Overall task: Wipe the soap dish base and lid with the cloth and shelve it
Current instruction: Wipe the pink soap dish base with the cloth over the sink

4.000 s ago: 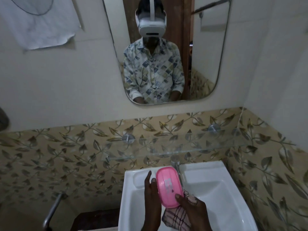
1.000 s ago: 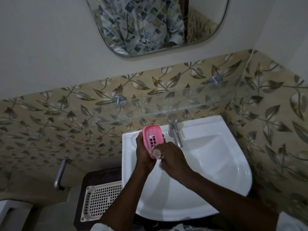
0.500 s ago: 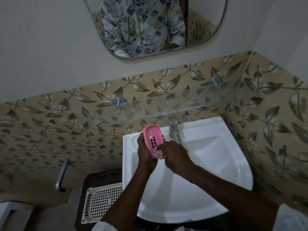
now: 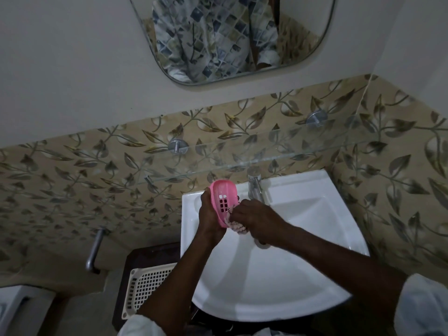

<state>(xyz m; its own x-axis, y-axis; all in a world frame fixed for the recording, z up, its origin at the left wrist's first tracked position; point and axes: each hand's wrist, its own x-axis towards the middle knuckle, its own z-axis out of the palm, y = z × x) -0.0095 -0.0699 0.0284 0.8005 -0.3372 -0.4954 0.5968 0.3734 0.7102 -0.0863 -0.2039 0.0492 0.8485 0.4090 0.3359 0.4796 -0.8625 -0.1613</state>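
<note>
My left hand (image 4: 210,218) grips a pink soap dish base (image 4: 223,199) with a slotted bottom, held on edge above the white sink (image 4: 303,275). My right hand (image 4: 254,220) holds a bunched checked cloth (image 4: 236,226) against the lower end of the dish. The cloth is mostly hidden under my fingers. The glass shelf (image 4: 266,154) runs along the leaf-patterned tiles just above the sink. No lid shows.
A chrome tap (image 4: 255,187) stands right of the dish. A cream slotted basket (image 4: 148,289) lies on a dark stand left of the sink. A metal pipe (image 4: 94,251) sticks out of the left wall. The mirror (image 4: 230,37) hangs above.
Four seconds ago I held the closed dish lower over the sink. In the last second the cloth has slid toward the dish's lower end; my hands stay put.
</note>
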